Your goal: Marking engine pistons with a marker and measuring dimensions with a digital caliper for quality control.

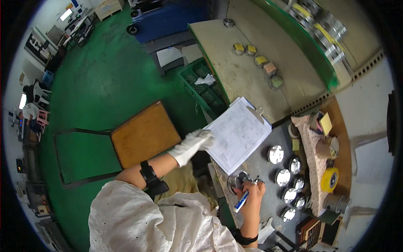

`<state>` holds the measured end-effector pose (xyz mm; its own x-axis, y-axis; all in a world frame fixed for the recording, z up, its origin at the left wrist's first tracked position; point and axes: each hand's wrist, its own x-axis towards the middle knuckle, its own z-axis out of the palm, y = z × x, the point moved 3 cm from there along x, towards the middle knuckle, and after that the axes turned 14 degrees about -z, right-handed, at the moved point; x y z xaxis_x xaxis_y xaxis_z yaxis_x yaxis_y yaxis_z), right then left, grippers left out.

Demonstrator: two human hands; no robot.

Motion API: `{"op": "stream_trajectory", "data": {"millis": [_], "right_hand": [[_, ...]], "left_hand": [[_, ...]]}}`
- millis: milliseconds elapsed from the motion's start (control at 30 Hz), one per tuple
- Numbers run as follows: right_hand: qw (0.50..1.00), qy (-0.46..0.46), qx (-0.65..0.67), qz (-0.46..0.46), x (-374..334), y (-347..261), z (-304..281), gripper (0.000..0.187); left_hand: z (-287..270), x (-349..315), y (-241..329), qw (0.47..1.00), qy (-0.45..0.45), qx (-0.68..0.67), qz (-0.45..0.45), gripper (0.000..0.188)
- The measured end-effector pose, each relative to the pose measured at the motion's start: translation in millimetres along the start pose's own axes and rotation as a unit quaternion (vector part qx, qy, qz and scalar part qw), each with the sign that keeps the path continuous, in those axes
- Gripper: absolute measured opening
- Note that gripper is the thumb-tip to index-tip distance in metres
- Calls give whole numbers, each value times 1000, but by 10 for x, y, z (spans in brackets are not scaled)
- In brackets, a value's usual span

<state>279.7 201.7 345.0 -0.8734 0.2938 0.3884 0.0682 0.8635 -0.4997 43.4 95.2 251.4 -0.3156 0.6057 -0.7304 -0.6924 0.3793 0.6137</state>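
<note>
While the bare right hand point(253, 196) grips a blue-and-white marker point(242, 201) at the lower center of the frame, the white-gloved left hand point(194, 146) is positioned at the left edge of the printed sheets point(239, 136) near the center. The sheets lie on a clipboard point(257, 113) whose metal clip faces the upper right. The left fingers are close together; whether they pinch the sheets cannot be told. The marker slants from upper right to lower left, with its white end lowest. A round metal part point(232, 184) sits just beside the right fingers, near the lower corner of the sheets; contact with the hand cannot be confirmed. Right of center, a group of shiny round parts point(282, 177) stands on the gray bench point(260, 169). A yellow tape roll point(329, 179) is at the right. At upper center, a green divided crate point(201, 84) adjoins the beige shelf point(231, 82).
</note>
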Motion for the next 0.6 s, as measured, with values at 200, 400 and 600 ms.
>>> {"op": "stream_trajectory", "data": {"millis": [200, 400, 600], "right_hand": [[995, -33, -64, 74, 231, 131, 283, 38], [698, 319, 326, 552, 429, 129, 735, 15], [722, 311, 241, 569, 715, -42, 1012, 19]], "left_hand": [[-1104, 1315, 404, 972, 159, -39, -167, 52], [-1570, 2856, 354, 939, 213, -84, -255, 88], [-1583, 3712, 342, 934, 174, -139, -279, 86]]}}
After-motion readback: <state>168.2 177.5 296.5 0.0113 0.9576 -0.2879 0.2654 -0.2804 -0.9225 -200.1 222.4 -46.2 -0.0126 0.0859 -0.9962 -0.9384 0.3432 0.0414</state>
